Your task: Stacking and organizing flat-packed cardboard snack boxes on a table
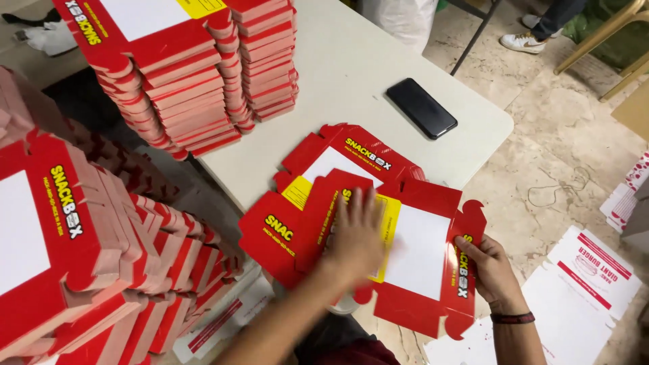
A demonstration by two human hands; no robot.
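Hands [419,250] folding flat red carton [419,270].

Open tabletop centre, stacks crowding left.
Bare tabletop [351,74] between folded-box stack [203,81] and black phone [421,107] gives passage; flat red cartons [338,162] cover the near edge; tall box stacks [88,250] wall off the left.

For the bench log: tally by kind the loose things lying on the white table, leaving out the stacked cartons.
Flat red carton blanks: 2, one under both hands, one beneath it
Black phones: 1
Total: 3
The left hand presses the top blank; the right hand holds its edge. The table also bears stacks.
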